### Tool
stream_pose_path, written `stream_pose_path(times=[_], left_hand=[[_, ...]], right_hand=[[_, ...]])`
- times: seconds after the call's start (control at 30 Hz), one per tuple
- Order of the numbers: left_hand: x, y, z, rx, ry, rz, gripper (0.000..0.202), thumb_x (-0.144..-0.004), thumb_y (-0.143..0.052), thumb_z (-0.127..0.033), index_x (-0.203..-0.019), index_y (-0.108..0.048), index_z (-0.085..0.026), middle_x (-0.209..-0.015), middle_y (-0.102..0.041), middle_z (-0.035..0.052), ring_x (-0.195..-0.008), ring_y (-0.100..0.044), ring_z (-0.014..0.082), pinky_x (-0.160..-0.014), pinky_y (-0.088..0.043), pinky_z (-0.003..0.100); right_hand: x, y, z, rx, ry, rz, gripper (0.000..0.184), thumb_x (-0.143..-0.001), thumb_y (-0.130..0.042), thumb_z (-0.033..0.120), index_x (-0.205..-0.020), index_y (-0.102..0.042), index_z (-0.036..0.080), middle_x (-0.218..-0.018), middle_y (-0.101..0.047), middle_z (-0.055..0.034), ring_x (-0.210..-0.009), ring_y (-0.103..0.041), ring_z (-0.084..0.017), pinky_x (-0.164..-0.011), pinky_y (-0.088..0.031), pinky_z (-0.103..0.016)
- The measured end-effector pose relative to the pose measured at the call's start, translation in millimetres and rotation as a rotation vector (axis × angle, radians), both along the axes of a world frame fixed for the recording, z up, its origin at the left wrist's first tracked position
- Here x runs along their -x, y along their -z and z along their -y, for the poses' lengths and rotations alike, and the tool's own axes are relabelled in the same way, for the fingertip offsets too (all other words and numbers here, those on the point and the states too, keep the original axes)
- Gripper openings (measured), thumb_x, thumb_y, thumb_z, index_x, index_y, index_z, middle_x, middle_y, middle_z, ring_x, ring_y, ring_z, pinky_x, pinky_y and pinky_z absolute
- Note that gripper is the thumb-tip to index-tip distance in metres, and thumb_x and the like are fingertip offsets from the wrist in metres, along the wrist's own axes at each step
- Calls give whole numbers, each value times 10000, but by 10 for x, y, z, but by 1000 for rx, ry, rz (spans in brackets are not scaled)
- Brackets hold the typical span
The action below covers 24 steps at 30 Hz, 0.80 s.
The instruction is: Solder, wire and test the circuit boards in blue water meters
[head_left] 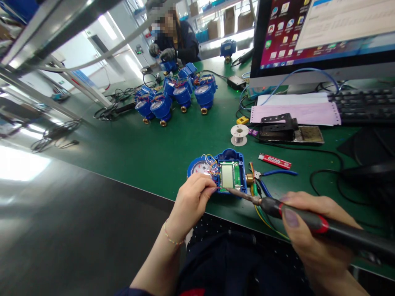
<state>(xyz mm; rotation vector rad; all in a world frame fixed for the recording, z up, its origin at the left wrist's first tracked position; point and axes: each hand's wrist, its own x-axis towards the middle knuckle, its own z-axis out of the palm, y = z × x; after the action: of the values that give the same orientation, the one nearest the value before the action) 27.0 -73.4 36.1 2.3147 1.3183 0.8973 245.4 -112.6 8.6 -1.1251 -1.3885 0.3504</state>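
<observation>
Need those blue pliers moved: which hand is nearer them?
Right. The right hand, holding the soldering iron, is close to the pliers; the left hand is farther, left of the display.

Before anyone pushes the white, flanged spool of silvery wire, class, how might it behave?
The white spool would probably slide rather than roll, since it stands upright on a flat end on the green tabletop. Knocked over, it might roll, because both ends are round. The metallic-looking winding suggests it may feel heavy for its size.
</observation>
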Motion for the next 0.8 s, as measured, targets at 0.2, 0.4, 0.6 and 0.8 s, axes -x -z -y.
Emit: stream_pose_path(times=[0.2, 0.4, 0.6, 0.8], left_hand=[[9, 44, 24, -17, 1, 83, 47, -831, -591, -124, -847, -586, -168, -820, -617, 19, -805, -575, 123, -740, -475, 238], [13, 81, 37, -67, -16, 94, 55, -833, -588, -121, -863, -604, -164, -815, -614, 23, -790, -579, 118, -724, -490, 234], [29, 100, 19, -68, -4, 102, 47, -828, -593, -120, -837, -600, -165, -804, -620, 21, -784, -585, 120, -723, -491, 232], [28, 104, 16, -68, 1, 101, 51, -829, -593, -118, -845, -596, -166, -803, -621, 16, -784, -576, 113, -713, -480, 222]], right_hand=[[-38, -176, 75, -179, -256, 286, 155, -739, -608, 170, -888, -575, 195, -686, -651, 3, -598, -627, -123, -508, -520, -205], [-113, -175, 17, -160, -385, 484, 77, -801, -554, 181, -876, -563, 196, -679, -646, -6, -605, -629, -99, -584, -550, -185], [-228, -86, -52, -252, -494, 633, 269, -762, -613, 148, -1023, -559, 186, -774, -670, -19, -674, -651, -100, -596, -551, -148], [-165, -96, -50, -281, -461, 609, 319, -742, -625, 123, -1046, -537, 163, -798, -653, -23, -720, -643, -95, -647, -547, -148]])
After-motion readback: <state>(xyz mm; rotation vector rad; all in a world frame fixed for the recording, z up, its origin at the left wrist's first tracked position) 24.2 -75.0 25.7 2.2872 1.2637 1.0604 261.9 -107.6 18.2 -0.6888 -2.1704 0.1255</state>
